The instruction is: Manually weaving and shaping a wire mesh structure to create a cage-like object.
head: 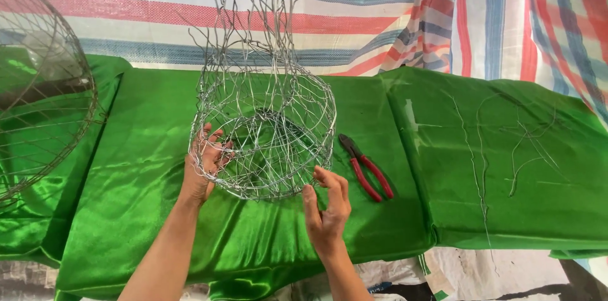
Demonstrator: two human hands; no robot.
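A round basket of woven silver wire [266, 130] is held up over a table draped in shiny green cloth [145, 168]. Loose wire ends rise from its top toward the striped tarp. My left hand [204, 165] grips the basket's lower left rim, fingers curled into the mesh. My right hand [327, 206] pinches the rim at the lower right with fingertips and thumb. The basket's open side tilts toward me.
Red-handled pliers [367, 168] lie on the cloth just right of the basket. Several loose wires [500, 149] lie on the green cloth at the right. A larger wire cage [38, 86] stands at the left edge. A striped tarp [354, 10] hangs behind.
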